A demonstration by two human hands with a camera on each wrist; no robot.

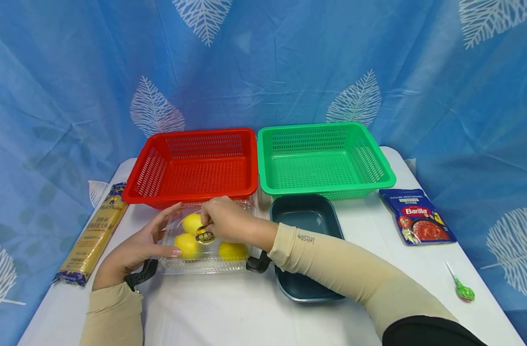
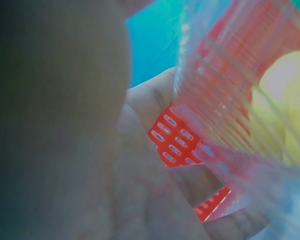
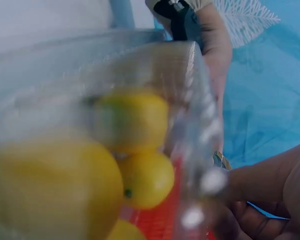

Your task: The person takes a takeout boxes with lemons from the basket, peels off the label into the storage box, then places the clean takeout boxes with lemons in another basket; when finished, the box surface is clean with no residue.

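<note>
In the head view a clear plastic clamshell box (image 1: 211, 265) with yellow lemons (image 1: 188, 245) in it stands before the red basket. My left hand (image 1: 148, 242) grips its left end, thumb over the front and fingers behind; the left wrist view shows the fingers (image 2: 195, 182) against the ribbed plastic wall. Over the lid, my right hand (image 1: 228, 221) has curled fingers at a black and gold label (image 1: 204, 236) and appears to pinch its upper edge. Through the blurred box wall, the right wrist view shows lemons (image 3: 147, 180) and the curled right hand (image 3: 262, 200).
Behind the box stand a red basket (image 1: 189, 198) and a green basket (image 1: 332, 187). A dark blue dish (image 1: 304, 283) lies partly under my right forearm. Pasta in a long pack (image 1: 92, 235) lies left; a Barilla pouch (image 1: 416, 216) and green-wrapped lollipop (image 1: 464, 290) lie right.
</note>
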